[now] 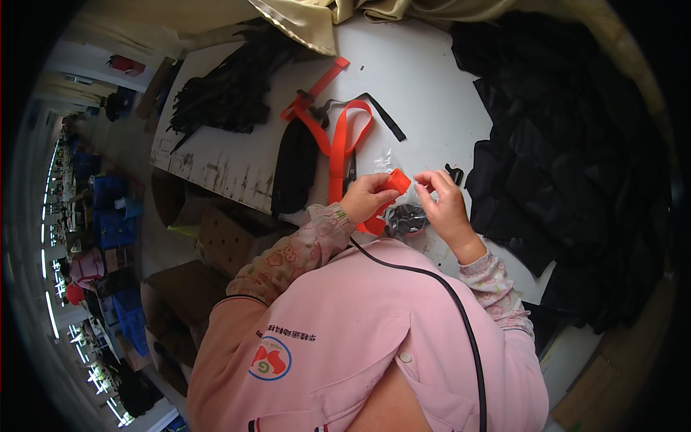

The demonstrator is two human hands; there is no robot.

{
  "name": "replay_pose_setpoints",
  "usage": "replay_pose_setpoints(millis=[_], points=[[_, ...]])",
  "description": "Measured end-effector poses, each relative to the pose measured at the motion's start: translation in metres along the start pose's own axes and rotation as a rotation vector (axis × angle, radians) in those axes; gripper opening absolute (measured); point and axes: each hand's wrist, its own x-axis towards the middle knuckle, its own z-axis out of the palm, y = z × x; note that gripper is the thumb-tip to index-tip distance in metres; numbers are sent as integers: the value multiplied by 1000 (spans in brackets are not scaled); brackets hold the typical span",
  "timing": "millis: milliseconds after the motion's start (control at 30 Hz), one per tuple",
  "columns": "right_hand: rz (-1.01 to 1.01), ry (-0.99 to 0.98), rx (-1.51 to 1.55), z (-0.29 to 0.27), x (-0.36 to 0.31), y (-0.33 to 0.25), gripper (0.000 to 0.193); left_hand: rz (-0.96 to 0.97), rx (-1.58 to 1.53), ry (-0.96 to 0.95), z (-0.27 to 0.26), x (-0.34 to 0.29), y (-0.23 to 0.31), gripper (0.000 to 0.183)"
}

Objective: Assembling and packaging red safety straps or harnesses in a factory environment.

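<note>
My left hand (pixel 368 198) is closed on the end of an orange webbing strap (pixel 337 173), its thumb and fingers pinching the folded webbing. Just right of that end, my right hand (pixel 445 205) has its thumb and fingertips drawn together; whatever is between them is too small to make out. The strap loops away across the table, beside a long black fabric pouch (pixel 294 169). Below both hands lies a clear plastic bag (pixel 407 218) with black parts inside. A small black buckle-like piece (pixel 453 174) rests beyond my right hand.
The white table (pixel 432 101) carries a bundle of black straps (pixel 234 86) at the far left and a large heap of black fabric pieces (pixel 568 158) on the right. Cardboard boxes (pixel 230 237) stand below the left edge. Beige cloth (pixel 302 21) hangs over the far side.
</note>
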Motion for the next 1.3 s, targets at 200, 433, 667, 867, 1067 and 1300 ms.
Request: replay_pose_setpoints(millis=[200, 433, 667, 867, 1067, 1300], points=[[-239, -96, -333, 18, -4, 3, 10, 170, 108, -22, 5, 1, 0, 12], [2, 125, -53, 1, 12, -1, 9, 88, -36, -22, 4, 1, -2, 11], [-213, -116, -179, 15, 2, 2, 5, 112, -55, -47, 7, 4, -9, 12], [-16, -67, -195, 19, 5, 9, 8, 127, -82, -92, 8, 0, -10, 12], [-121, -86, 14, -5, 18, 1, 21, 62, -124, -151, 3, -6, 9, 16], [-78, -468, 48, -10, 17, -1, 12, -35, -99, -361, -6, -5, 12, 13]])
